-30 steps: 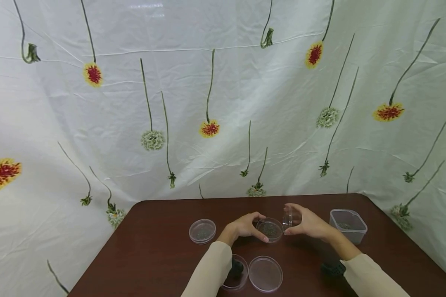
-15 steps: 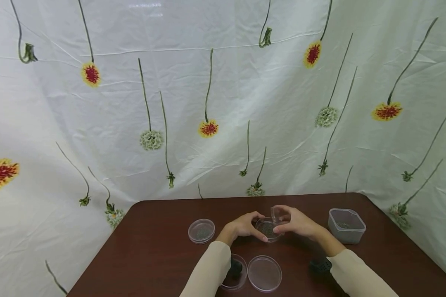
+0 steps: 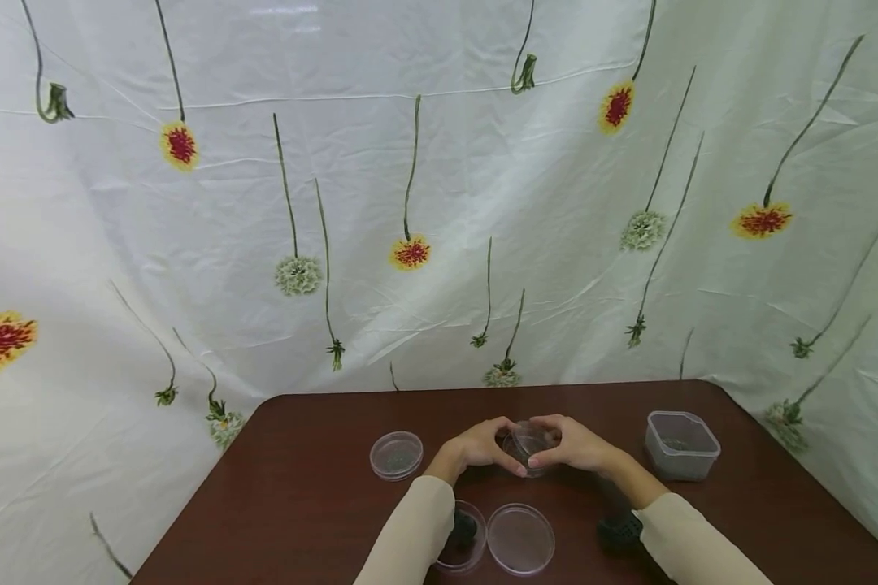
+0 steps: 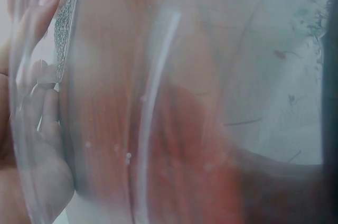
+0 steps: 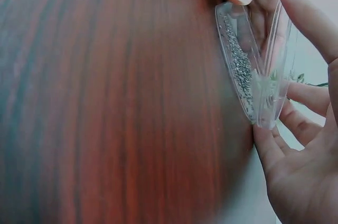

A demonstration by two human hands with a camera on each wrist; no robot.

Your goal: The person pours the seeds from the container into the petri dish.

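Note:
A round clear petri dish bottom point(image 5: 232, 49) holds a layer of small grey granules. My left hand point(image 3: 478, 447) grips it at the side, thumb toward me and fingers round the far side. In my right hand point(image 3: 581, 445) is the clear petri dish lid point(image 5: 274, 57), pinched at its edges between thumb and fingers. The lid leans over the dish bottom: its edge meets it on one side and stands apart on the other, leaving a wedge-shaped gap. In the left wrist view, blurred clear plastic fills much of the foreground, with granules point(image 4: 64, 31) behind it.
On the dark red-brown table point(image 3: 322, 504), a covered petri dish point(image 3: 397, 455) lies left of my hands. Nearer me lies another clear dish point(image 3: 521, 540), beside one partly hidden by my left sleeve point(image 3: 413, 528). A translucent plastic box point(image 3: 683, 447) with some granules stands right.
My right hand has moved left with the lid, tipping it from nearly upright beside the dish to lying at a slant over it. The left hand keeps its grip on the dish bottom.

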